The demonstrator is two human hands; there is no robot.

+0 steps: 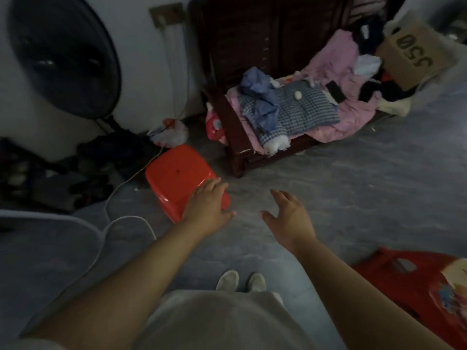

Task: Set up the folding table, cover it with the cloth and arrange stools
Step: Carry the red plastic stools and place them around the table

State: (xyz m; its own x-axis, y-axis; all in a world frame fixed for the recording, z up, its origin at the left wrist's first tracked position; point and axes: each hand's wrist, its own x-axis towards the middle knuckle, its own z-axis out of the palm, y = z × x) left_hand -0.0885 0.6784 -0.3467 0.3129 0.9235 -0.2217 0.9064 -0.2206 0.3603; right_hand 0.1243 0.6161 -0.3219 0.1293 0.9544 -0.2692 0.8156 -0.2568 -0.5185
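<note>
A red plastic stool (177, 175) stands on the grey floor left of centre, its seat facing up. My left hand (208, 204) lies over the stool's near right corner with fingers fairly straight and thumb out to the right. My right hand (290, 215) hovers over the bare floor to the right of the stool, fingers spread and relaxed, holding nothing. A red cloth-covered surface (409, 279) shows at the lower right edge; whether it is the table I cannot tell.
A standing fan (63, 56) and its white base (50, 238) with a cable (121, 221) fill the left. A dark wooden bench (242, 152) piled with clothes stands behind the stool. A cardboard box (412, 51) sits at top right. My shoes (240, 280) are below centre.
</note>
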